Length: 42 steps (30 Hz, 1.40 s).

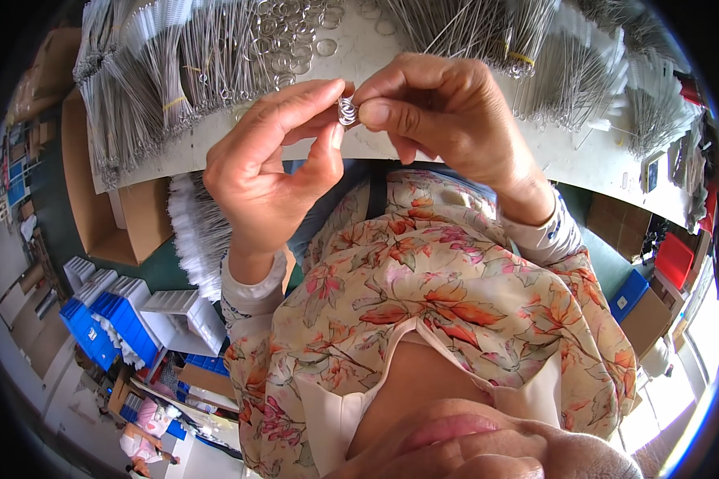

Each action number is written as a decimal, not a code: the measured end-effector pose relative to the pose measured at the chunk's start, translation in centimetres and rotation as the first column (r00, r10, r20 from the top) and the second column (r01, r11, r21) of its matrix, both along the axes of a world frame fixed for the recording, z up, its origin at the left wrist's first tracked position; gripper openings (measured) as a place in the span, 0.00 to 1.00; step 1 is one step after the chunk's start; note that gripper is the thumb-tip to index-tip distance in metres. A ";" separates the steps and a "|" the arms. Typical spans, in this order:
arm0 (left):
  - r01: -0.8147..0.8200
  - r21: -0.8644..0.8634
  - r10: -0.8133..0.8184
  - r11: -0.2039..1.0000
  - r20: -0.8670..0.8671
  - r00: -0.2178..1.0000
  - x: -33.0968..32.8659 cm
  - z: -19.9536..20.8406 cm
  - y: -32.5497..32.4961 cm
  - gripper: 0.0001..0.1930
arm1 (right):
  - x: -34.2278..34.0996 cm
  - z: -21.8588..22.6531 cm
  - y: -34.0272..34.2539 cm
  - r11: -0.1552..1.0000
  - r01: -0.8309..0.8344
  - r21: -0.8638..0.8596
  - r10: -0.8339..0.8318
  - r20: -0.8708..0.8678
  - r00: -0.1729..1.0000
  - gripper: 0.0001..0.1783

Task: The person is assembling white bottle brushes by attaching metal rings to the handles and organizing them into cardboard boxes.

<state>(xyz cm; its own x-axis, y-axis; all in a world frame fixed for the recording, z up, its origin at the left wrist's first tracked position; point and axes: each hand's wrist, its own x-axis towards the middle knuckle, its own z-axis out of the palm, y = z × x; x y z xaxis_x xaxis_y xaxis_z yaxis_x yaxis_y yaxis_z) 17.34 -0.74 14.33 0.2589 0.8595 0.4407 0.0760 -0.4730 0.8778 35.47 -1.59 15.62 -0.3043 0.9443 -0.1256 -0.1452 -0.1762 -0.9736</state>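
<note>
Indoors: white surface [583, 166] ahead of me, wire-stemmed brushes [164, 76] bundled left and right, loose rings [294, 46] heaped between. Bare strip along the near edge leaves me room; open cardboard box [140, 211] near the left end. Over that strip, left hand [268, 164] and right hand [459, 116] both pinch a small metal ring cluster [347, 112].

Head-worn fisheye faces down, close above worktable [567, 162].
</note>
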 end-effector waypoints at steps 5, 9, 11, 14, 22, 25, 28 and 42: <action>0.080 -0.038 -0.080 0.996 0.005 0.997 -0.3 0.5 -0.3 0.16 | 1.2 1.1 1.1 0.979 -0.198 -0.051 0.200 0.047 0.979 0.09; 0.110 -0.152 -0.092 0.982 0.121 0.988 -0.1 -0.4 -0.5 0.15 | 1.4 -0.3 0.9 0.956 -0.241 -0.169 0.232 -0.073 0.970 0.09; 0.110 -0.185 -0.086 0.977 0.132 0.988 0.0 -0.5 -0.7 0.15 | 1.3 -0.4 0.5 0.972 -0.192 -0.133 0.192 -0.010 0.981 0.08; 0.113 -0.289 -0.063 0.951 0.176 0.982 0.2 -0.5 -0.9 0.15 | 1.1 -0.7 -0.2 0.994 -0.110 -0.012 0.110 0.066 0.992 0.08; 0.086 -0.077 -0.083 0.993 0.040 0.996 0.3 -0.8 0.7 0.15 | 1.0 -0.9 0.5 0.997 -0.072 -0.003 0.072 0.113 0.991 0.07; 0.101 -0.014 -0.102 0.995 -0.050 0.994 0.2 0.0 1.2 0.15 | 1.4 -0.5 0.6 0.993 -0.085 0.077 0.064 0.246 0.967 0.07; 0.133 -0.096 -0.144 0.986 -0.115 0.983 -0.3 0.3 2.0 0.14 | 0.7 -2.0 0.3 0.945 -0.005 0.327 -0.106 0.320 0.941 0.05; -0.446 0.124 0.339 0.887 -0.830 0.443 -8.2 -7.0 16.6 0.14 | 3.7 -4.1 6.0 0.569 -0.117 0.814 -0.654 0.534 0.537 0.05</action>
